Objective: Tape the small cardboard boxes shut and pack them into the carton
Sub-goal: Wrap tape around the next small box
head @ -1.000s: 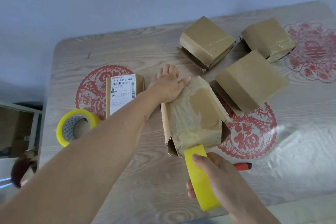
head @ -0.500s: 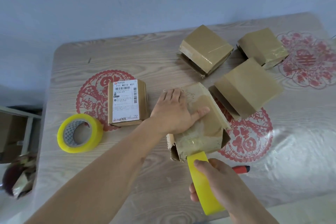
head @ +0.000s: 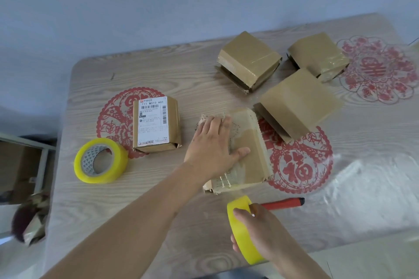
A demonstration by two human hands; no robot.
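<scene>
A worn small cardboard box (head: 249,149) lies in the middle of the table, clear tape running over its top. My left hand (head: 214,150) presses flat on that box with straight fingers. My right hand (head: 256,231) grips a yellow tape roll (head: 240,226) just in front of the box, a strip of clear tape stretching from the roll to the box's near edge. Three brown boxes sit behind: one (head: 249,60) at the back, one (head: 318,55) at the back right, one (head: 299,103) just right of the worn box. A labelled box (head: 155,124) lies to the left.
A second yellow tape roll (head: 101,161) lies on the table's left side. A red-handled cutter (head: 283,203) lies beside my right hand. Red paper-cut decorations show under the table cover. An open carton (head: 15,170) stands off the table's left edge.
My left hand slid along the box top toward me, smoothing the tape. My right hand pulled the roll down and away from the box's near edge.
</scene>
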